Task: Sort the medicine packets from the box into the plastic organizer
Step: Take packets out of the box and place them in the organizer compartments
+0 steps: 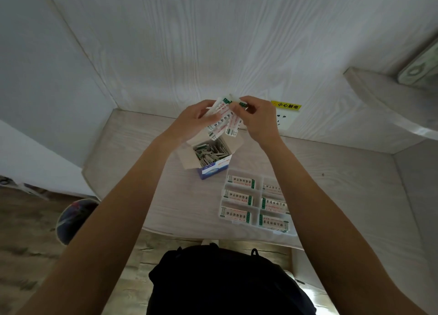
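Both hands, left (198, 120) and right (254, 115), pinch medicine packets (221, 119) in their grip above the box (211, 163).

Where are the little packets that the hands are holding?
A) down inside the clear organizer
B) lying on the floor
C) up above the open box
C: both the left hand and the right hand grip a bunch of packets in the air above the open box.
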`<action>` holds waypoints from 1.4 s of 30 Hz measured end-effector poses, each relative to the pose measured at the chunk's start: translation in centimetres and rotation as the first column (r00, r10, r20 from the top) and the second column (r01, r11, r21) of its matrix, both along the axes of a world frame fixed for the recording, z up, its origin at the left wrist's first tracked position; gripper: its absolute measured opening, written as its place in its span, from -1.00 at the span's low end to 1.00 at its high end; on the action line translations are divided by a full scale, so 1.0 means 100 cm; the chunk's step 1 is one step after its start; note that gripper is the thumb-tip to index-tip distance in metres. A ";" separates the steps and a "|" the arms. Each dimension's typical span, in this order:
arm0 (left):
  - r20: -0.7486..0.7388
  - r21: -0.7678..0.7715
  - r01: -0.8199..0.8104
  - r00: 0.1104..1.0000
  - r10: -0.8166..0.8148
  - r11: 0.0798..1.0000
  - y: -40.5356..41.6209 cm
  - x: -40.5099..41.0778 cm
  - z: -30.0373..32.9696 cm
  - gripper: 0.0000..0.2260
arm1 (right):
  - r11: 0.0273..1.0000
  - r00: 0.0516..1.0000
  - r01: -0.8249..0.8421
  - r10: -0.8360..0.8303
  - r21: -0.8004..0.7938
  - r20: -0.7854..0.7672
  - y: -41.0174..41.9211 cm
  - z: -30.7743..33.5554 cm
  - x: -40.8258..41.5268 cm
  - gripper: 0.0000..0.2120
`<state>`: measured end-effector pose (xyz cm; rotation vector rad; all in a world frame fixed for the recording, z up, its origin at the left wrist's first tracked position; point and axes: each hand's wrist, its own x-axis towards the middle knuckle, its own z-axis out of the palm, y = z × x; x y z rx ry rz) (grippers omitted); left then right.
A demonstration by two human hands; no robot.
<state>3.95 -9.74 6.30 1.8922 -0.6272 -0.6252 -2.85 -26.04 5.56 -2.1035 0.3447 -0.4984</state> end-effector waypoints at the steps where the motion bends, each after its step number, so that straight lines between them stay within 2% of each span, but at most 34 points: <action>1: 0.016 0.008 0.016 1.000 -0.016 1.000 -0.001 -0.001 0.000 -0.76 | 1.000 1.000 -0.004 0.004 0.008 -0.002 0.000 0.001 0.000 -0.83; 3: 0.013 0.014 0.017 1.000 -0.017 1.000 -0.004 -0.003 -0.004 -0.79 | 1.000 1.000 -0.013 0.014 0.023 -0.019 0.000 0.000 0.001 -0.84; 7: -0.056 0.017 -0.082 0.995 0.083 0.996 -0.006 -0.007 -0.013 -0.75 | 0.998 0.995 -0.021 0.026 0.057 -0.093 0.001 -0.007 0.001 -0.86; 14: -0.369 -0.061 -0.065 0.929 0.038 0.996 -0.006 -0.039 -0.021 -0.87 | 0.980 0.985 -0.006 0.040 0.198 -0.167 0.000 -0.014 -0.030 -0.92; 19: -0.374 -0.110 -0.128 0.924 0.078 0.986 -0.012 -0.068 -0.028 -0.76 | 0.955 0.985 0.051 0.001 0.291 -0.174 0.001 -0.025 -0.059 -0.95; 23: -0.402 -0.161 -0.233 0.903 0.152 0.959 -0.017 -0.082 -0.039 -0.85 | 0.925 0.984 0.110 -0.051 0.364 -0.168 0.003 -0.032 -0.079 -0.85; 30: -0.454 -0.177 -0.267 0.876 0.162 0.947 -0.026 -0.108 -0.046 -0.85 | 0.921 0.972 0.187 -0.124 0.343 -0.198 0.001 -0.045 -0.119 -0.80; 34: -0.423 -0.138 -0.302 0.879 0.220 0.943 -0.023 -0.112 -0.051 -0.83 | 0.920 0.956 0.266 -0.213 0.288 -0.204 -0.017 -0.054 -0.151 -0.80; 39: -0.462 -0.146 -0.274 0.868 0.179 0.950 -0.020 -0.121 -0.056 -0.85 | 0.833 0.868 0.472 -0.382 0.289 -0.316 -0.046 -0.076 -0.189 -0.81; 42: -0.501 -0.148 -0.279 0.848 0.171 0.949 -0.021 -0.124 -0.060 -0.84 | 0.808 0.835 0.520 -0.410 0.278 -0.367 -0.054 -0.089 -0.190 -0.82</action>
